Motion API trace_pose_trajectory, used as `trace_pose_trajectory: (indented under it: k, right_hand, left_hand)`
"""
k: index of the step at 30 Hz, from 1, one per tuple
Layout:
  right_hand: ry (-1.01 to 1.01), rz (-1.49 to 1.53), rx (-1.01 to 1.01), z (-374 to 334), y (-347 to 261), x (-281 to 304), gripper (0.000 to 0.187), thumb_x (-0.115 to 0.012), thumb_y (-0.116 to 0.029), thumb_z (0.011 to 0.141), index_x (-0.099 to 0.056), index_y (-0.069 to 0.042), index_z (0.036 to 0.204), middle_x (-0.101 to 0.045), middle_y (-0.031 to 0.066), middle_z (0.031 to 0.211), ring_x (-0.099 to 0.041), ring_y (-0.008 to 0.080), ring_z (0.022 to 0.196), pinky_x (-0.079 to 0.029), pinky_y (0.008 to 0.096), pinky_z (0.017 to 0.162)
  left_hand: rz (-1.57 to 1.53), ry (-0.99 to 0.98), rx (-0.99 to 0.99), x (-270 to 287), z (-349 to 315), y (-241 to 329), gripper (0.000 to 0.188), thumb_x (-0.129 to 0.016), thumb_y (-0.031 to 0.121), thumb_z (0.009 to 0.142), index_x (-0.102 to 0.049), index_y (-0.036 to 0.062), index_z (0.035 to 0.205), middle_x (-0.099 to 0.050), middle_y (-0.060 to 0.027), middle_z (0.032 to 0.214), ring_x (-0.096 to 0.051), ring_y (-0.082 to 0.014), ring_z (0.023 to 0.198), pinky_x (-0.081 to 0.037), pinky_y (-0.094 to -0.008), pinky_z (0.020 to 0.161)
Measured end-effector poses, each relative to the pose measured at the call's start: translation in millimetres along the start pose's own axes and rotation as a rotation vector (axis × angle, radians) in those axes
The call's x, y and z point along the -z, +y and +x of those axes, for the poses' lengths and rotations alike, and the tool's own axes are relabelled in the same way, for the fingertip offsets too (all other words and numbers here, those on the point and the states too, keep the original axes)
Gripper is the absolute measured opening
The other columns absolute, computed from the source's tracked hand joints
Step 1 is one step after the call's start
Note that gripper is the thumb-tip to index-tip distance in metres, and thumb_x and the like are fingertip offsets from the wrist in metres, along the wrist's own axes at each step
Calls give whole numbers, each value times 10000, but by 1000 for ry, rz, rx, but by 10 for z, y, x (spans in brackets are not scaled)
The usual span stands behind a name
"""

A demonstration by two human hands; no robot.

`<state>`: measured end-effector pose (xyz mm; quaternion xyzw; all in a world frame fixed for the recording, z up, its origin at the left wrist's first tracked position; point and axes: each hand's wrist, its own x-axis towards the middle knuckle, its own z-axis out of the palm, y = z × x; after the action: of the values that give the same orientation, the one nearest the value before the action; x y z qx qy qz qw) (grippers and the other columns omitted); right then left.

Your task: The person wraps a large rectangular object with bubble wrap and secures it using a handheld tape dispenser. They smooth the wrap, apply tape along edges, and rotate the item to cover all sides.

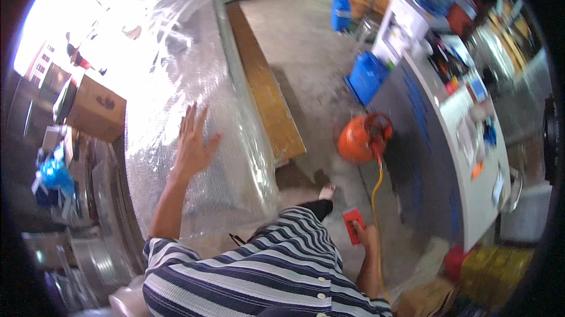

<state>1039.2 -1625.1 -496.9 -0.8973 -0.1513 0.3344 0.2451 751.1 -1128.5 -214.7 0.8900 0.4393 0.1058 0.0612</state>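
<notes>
My left hand point(195, 145) is open, its fingers stretched out over a long, flat load covered in clear bubble wrap point(200, 193). Whether the palm rests on the wrap or hovers just above it, I cannot tell. Low at my right side, my right hand point(367, 234) is closed on a red, flat, rectangular object point(352, 223) with a dark patch on its face. The exact kind of that object does not show. A brown wooden board point(265, 90) runs along the right side of the wrapped load.
An orange gas cylinder point(356, 139) with a yellow hose point(375, 199) stands to my right. Beyond it are a grey-sided counter point(424, 140) with clutter on top and blue containers point(368, 71). A cardboard box point(97, 108) and stacked panels point(109, 199) are at the left.
</notes>
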Motion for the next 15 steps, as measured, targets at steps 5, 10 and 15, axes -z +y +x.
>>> trace_pose_trajectory:
  k: [5,10,15]
  right_hand:
    - [-28,-137,60,1173,-200,727,635,-743,-531,880,-725,103,843,-695,266,703,-735,382,706,-512,485,642]
    - [-31,-60,43,1851,-1212,1306,662,-718,-534,901,-709,123,819,-656,253,649,-718,270,689,-499,462,631]
    - [-142,-193,225,3066,-2297,1445,598,-682,-549,922,-744,40,836,-684,239,683,-725,376,699,-512,479,659]
  left_hand:
    - [28,-24,357,-553,899,-474,895,-429,679,1005,-229,76,1635,-135,-267,1688,-68,-417,1579,-92,-512,1283]
    - [113,-174,441,-520,1161,-350,989,-444,749,959,-182,88,1647,-99,-247,1701,-15,-414,1583,-73,-502,1287]
    - [30,-35,496,-390,1374,-372,751,-613,559,960,-476,38,1483,-390,-264,1560,-308,-451,1478,-265,-526,1213]
